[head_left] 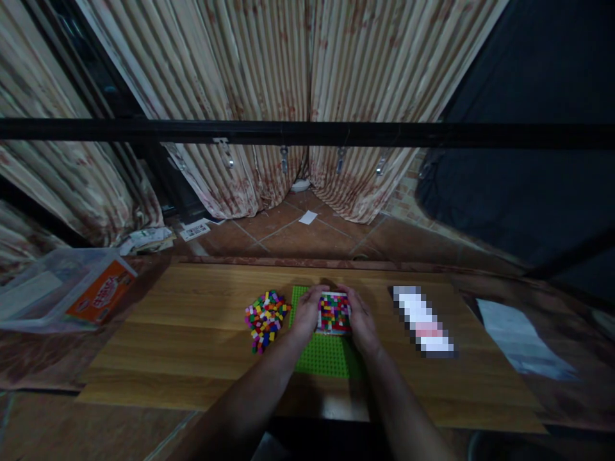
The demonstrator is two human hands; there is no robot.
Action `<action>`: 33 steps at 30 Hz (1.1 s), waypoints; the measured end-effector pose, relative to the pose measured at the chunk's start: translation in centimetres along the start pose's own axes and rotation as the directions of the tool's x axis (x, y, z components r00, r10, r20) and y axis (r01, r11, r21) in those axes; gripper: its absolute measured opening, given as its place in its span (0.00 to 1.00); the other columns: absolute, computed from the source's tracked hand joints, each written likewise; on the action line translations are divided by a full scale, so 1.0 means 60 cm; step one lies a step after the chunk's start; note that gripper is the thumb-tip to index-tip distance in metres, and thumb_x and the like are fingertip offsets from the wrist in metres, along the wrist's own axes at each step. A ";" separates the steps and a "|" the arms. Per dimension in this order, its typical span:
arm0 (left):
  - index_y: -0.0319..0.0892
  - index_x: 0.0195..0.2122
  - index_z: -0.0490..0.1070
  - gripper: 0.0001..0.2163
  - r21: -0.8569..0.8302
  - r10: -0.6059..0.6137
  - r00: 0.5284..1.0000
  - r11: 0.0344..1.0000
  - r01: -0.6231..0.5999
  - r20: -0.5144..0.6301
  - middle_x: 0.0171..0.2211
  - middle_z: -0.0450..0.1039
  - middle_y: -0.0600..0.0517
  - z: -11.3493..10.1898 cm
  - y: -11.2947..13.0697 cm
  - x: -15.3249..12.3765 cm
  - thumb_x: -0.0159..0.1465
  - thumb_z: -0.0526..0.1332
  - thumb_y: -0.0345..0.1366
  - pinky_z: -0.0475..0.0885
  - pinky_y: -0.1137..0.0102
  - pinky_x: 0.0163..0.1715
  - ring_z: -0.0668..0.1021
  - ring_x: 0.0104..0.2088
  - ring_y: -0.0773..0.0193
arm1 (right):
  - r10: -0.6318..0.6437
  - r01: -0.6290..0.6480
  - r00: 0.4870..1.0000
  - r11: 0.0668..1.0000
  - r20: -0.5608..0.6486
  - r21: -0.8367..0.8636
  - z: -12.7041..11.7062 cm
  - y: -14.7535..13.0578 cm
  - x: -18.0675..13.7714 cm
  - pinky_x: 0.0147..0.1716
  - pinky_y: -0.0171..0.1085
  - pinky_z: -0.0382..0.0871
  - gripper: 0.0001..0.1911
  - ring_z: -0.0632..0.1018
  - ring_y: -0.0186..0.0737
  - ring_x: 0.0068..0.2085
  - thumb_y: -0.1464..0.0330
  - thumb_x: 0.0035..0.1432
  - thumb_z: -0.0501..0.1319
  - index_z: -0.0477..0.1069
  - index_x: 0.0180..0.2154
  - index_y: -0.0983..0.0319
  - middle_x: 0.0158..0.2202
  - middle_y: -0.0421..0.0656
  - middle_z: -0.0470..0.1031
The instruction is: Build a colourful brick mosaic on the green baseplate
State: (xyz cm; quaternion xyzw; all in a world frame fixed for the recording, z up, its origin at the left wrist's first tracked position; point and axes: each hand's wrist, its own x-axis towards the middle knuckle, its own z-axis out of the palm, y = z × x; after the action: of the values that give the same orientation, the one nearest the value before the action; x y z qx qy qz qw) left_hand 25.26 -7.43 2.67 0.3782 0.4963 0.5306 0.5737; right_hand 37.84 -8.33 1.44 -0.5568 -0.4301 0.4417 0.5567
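A white-edged rectangle filled with small coloured bricks is held between my two hands, above or on a green studded baseplate. On its left side my left hand grips the edge, and my right hand grips the opposite side. The fingers curl round towards the far edge, where the tips are partly hidden. Whether the rectangle rests on the baseplate or is lifted off it I cannot tell. To the left of the baseplate lies a loose pile of small coloured bricks.
The wooden tabletop carries a phone-shaped item with a blurred-out face, at the right. Beyond the right end lies a pale plastic sheet or bag. A clear plastic bin with an orange packet stands left. A dark bar crosses in front of the curtains.
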 end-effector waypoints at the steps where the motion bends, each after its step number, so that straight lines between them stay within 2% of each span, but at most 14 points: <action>1: 0.43 0.34 0.77 0.14 -0.001 0.001 1.000 1.000 -0.001 -0.004 0.35 0.77 0.51 -0.001 0.000 0.000 0.57 0.59 0.47 0.71 0.71 0.38 0.76 0.36 0.64 | 0.008 -0.008 1.000 1.000 -0.003 0.006 0.000 -0.001 0.000 0.49 0.43 0.68 0.23 0.76 0.47 0.48 0.49 0.57 0.55 0.78 0.42 0.56 0.45 0.42 0.79; 5: 0.43 0.36 0.77 0.14 0.008 -0.032 0.999 0.999 0.032 0.015 0.32 0.77 0.52 -0.004 -0.002 0.001 0.57 0.60 0.46 0.71 0.71 0.34 0.77 0.32 0.65 | 0.042 -0.042 0.999 0.998 -0.010 0.041 0.001 0.006 0.002 0.42 0.42 0.71 0.23 0.78 0.48 0.43 0.48 0.53 0.58 0.78 0.40 0.57 0.43 0.43 0.80; 9: 0.43 0.34 0.77 0.12 0.043 -0.037 0.999 0.998 0.037 -0.001 0.29 0.77 0.52 0.000 -0.004 0.003 0.57 0.60 0.45 0.70 0.72 0.32 0.76 0.30 0.65 | 0.075 -0.075 0.997 0.996 -0.013 0.052 0.004 0.020 0.011 0.36 0.40 0.70 0.23 0.78 0.46 0.36 0.47 0.52 0.59 0.78 0.36 0.58 0.37 0.43 0.81; 15: 0.41 0.28 0.76 0.09 0.110 0.048 0.995 0.993 -0.039 -0.088 0.26 0.75 0.53 0.012 -0.006 0.009 0.56 0.59 0.39 0.69 0.73 0.33 0.74 0.29 0.66 | 0.041 -0.039 0.998 0.999 -0.045 0.034 0.011 0.022 0.017 0.35 0.39 0.68 0.22 0.76 0.43 0.34 0.47 0.51 0.59 0.76 0.31 0.58 0.32 0.41 0.79; 18: 0.42 0.27 0.76 0.09 0.122 0.070 0.994 0.991 -0.059 -0.088 0.26 0.74 0.54 0.013 -0.009 0.010 0.56 0.58 0.39 0.68 0.73 0.33 0.74 0.29 0.67 | 0.016 -0.015 0.999 1.000 -0.050 0.014 0.013 0.018 0.016 0.35 0.39 0.67 0.22 0.75 0.44 0.33 0.47 0.51 0.59 0.75 0.29 0.58 0.30 0.41 0.78; 21: 0.42 0.27 0.75 0.09 0.107 0.068 0.994 0.992 -0.060 -0.081 0.26 0.73 0.55 0.012 -0.011 0.011 0.55 0.58 0.39 0.68 0.73 0.33 0.74 0.29 0.67 | -0.008 0.008 0.999 1.000 -0.046 -0.002 0.012 0.017 0.015 0.38 0.41 0.68 0.22 0.76 0.45 0.35 0.47 0.51 0.59 0.76 0.29 0.58 0.31 0.42 0.79; 28: 0.43 0.25 0.75 0.07 0.033 0.026 0.995 0.999 -0.023 -0.094 0.28 0.75 0.54 0.017 -0.006 0.009 0.54 0.58 0.37 0.69 0.72 0.36 0.75 0.33 0.65 | -0.047 0.047 0.999 0.999 -0.011 -0.013 0.006 0.016 0.008 0.51 0.44 0.64 0.20 0.75 0.47 0.49 0.50 0.55 0.56 0.77 0.39 0.56 0.45 0.42 0.78; 33: 0.43 0.26 0.74 0.03 0.058 0.061 0.997 0.997 -0.058 -0.047 0.29 0.75 0.55 0.019 -0.006 0.009 0.49 0.63 0.33 0.68 0.71 0.41 0.75 0.35 0.64 | -0.055 0.054 0.998 0.998 0.016 0.009 0.008 0.014 0.005 0.49 0.46 0.66 0.19 0.75 0.48 0.47 0.55 0.48 0.64 0.76 0.41 0.56 0.44 0.42 0.78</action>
State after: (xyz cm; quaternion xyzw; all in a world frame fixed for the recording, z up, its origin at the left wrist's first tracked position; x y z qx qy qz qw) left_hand 26.38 -6.83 2.50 0.3960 0.5134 0.5422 0.5343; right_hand 37.42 -7.96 0.58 -0.5388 -0.4479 0.4328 0.5673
